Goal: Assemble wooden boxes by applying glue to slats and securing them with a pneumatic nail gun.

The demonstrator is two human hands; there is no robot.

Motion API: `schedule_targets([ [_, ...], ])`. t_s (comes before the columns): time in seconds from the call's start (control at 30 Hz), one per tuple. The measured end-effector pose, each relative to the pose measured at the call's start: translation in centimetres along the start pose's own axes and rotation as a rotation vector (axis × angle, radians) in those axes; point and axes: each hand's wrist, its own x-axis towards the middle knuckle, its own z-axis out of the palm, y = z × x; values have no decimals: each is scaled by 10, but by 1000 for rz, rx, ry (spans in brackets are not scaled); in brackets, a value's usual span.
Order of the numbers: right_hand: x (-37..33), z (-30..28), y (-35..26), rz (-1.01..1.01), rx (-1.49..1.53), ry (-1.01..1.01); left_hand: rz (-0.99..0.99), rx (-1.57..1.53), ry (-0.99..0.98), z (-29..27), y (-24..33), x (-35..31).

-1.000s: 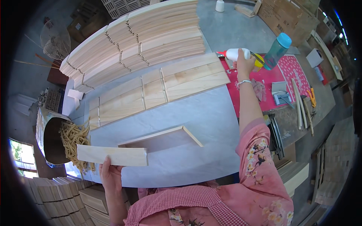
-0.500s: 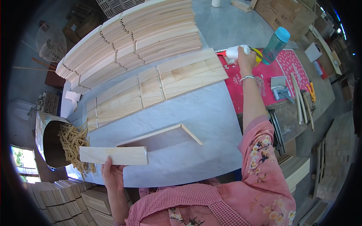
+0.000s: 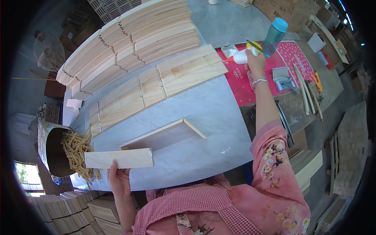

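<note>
My left hand point(image 3: 119, 179) grips a short, pale wooden board point(image 3: 119, 158) by its lower edge, thumb on the front face. Behind it, an angled wooden frame piece point(image 3: 164, 133) made of two joined strips lies on the grey marbled tabletop point(image 3: 196, 164). Out to the far right, my right hand point(image 3: 256, 62) is closed round a white squeeze bottle point(image 3: 240, 57) with a red nozzle. The bottle lies tilted over the pink mat point(image 3: 244, 86), nozzle pointing left. A small white dish point(image 3: 229, 51) sits just behind it.
Long grooved boards point(image 3: 156, 84) lie across the table, with tall stacks of wooden slats point(image 3: 133, 43) behind. A teal drinking bottle point(image 3: 273, 38) stands beyond my right hand. Wooden strips point(image 3: 304, 88) and orange-handled pliers point(image 3: 316, 81) lie rightward. A container spills tan bands point(image 3: 78, 150) at left.
The white squeeze bottle in my right hand has shifted slightly and its nozzle is now lower, with the dish visible behind it. My left hand keeps the board; the view has shifted slightly.
</note>
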Motion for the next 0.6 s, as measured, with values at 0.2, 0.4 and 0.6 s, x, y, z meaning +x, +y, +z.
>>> schedule_targets([
  [0.2,-18,-26,-3,16,-28,-40,4,-12,20,-1,1,-5],
  [0.4,-28,-39,0,30,-5,-49,3,-21,9,-7,-1,-6],
  [0.6,-29,-27,-1,32,10,-21,9,-29,23,-9,-1,-7],
])
